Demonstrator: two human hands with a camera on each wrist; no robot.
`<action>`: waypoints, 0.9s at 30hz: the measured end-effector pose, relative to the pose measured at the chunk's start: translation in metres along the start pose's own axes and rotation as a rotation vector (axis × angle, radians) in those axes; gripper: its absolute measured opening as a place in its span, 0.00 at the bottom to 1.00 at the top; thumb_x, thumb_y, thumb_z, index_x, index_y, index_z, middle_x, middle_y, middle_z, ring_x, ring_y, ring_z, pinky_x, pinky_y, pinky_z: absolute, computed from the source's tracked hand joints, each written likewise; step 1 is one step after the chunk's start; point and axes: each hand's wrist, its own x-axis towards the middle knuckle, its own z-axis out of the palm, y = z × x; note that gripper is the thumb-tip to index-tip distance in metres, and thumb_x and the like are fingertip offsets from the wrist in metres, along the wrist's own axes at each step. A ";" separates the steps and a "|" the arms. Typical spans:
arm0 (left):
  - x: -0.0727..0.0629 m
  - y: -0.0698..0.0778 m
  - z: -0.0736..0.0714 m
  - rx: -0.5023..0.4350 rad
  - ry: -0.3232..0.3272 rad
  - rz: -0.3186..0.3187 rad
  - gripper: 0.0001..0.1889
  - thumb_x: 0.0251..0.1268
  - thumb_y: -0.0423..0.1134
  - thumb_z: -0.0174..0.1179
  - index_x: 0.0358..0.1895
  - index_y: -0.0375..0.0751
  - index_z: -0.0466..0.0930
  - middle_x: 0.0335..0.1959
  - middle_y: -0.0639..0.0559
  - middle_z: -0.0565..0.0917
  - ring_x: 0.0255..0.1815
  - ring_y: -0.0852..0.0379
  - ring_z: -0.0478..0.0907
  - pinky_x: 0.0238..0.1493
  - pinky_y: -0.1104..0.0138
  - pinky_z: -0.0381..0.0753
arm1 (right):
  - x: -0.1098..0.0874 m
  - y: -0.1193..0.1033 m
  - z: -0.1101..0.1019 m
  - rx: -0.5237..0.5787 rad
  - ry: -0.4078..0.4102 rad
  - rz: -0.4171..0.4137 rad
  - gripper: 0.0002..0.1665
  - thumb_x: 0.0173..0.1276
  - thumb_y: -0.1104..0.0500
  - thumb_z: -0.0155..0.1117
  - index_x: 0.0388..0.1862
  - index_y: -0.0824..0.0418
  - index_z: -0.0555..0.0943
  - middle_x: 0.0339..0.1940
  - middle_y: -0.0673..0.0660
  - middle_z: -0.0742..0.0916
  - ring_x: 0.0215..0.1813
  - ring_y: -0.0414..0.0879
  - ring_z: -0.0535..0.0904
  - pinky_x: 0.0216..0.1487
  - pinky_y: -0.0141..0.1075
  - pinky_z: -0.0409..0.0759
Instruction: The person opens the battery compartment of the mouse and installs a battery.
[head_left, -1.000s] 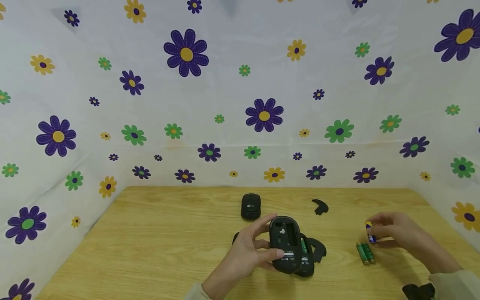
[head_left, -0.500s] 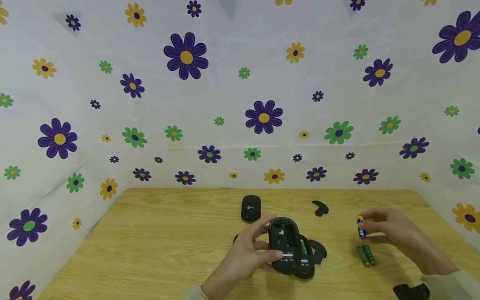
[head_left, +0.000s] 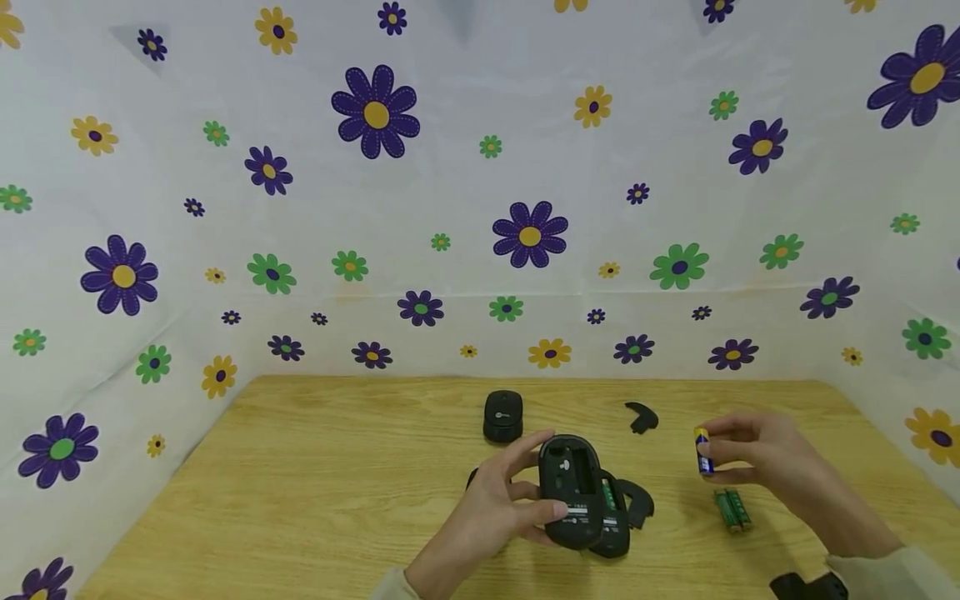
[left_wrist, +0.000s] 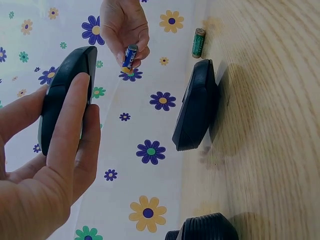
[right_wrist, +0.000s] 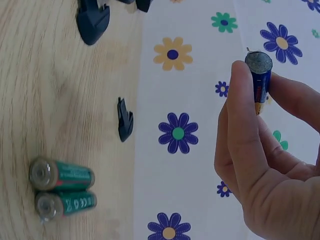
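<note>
My left hand (head_left: 487,500) grips a black computer mouse (head_left: 572,512) above the table, its underside with an open battery slot facing me. Between thumb and fingers of my right hand (head_left: 772,462) is a blue and yellow battery (head_left: 703,452), held upright in the air to the right of the mouse. The right wrist view shows the flat end of this battery (right_wrist: 259,62). Behind the held mouse, partly hidden, a second mouse (head_left: 613,533) lies bottom up with a green battery in its slot. Two green batteries (head_left: 732,510) lie side by side below my right hand.
A third black mouse (head_left: 502,417) stands farther back on the wooden table (head_left: 315,483). One black curved cover (head_left: 641,417) lies at the back right, and another cover (head_left: 639,504) beside the second mouse. A flowered cloth (head_left: 450,183) surrounds the table.
My right hand has moved left with the blue and yellow battery, away from above the green pair and closer to the mouse. The left hand and its mouse have stayed nearly still.
</note>
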 end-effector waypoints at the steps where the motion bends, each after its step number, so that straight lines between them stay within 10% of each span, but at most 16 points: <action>1: 0.000 0.000 0.000 0.000 -0.002 0.001 0.40 0.58 0.19 0.65 0.74 0.47 0.69 0.63 0.42 0.75 0.45 0.48 0.85 0.32 0.57 0.90 | 0.000 -0.001 0.002 -0.005 0.004 0.000 0.20 0.75 0.68 0.59 0.58 0.84 0.71 0.44 0.57 0.82 0.40 0.46 0.84 0.45 0.44 0.89; 27: -0.003 -0.002 -0.002 0.005 -0.007 0.009 0.39 0.60 0.19 0.65 0.74 0.47 0.69 0.64 0.42 0.75 0.45 0.48 0.85 0.30 0.62 0.90 | 0.007 -0.036 0.054 0.032 -0.040 -0.105 0.25 0.71 0.69 0.64 0.60 0.83 0.70 0.47 0.61 0.82 0.41 0.47 0.85 0.45 0.45 0.89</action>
